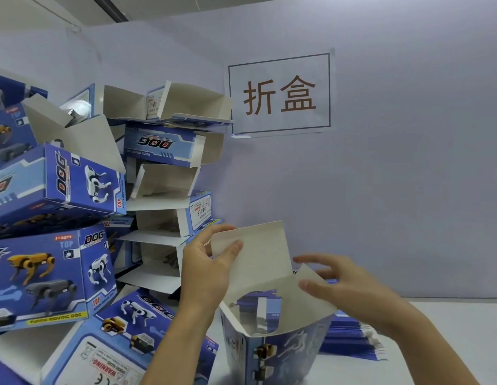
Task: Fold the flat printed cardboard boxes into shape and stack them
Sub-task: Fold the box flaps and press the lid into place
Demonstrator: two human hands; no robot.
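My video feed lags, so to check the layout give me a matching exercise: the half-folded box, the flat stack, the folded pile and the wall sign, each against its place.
Things:
1. Half-folded blue printed cardboard box
2. Stack of flat blue cardboard blanks
3. Pile of folded blue printed boxes
4. White paper sign with brown characters

Places:
A. On the wall, upper middle
B. Heaped at the left, up against the wall
C. Between the left hand and the right hand, open end up
D. Lying on the white table, behind the right forearm

Pairs: 1-C, 2-D, 3-B, 4-A
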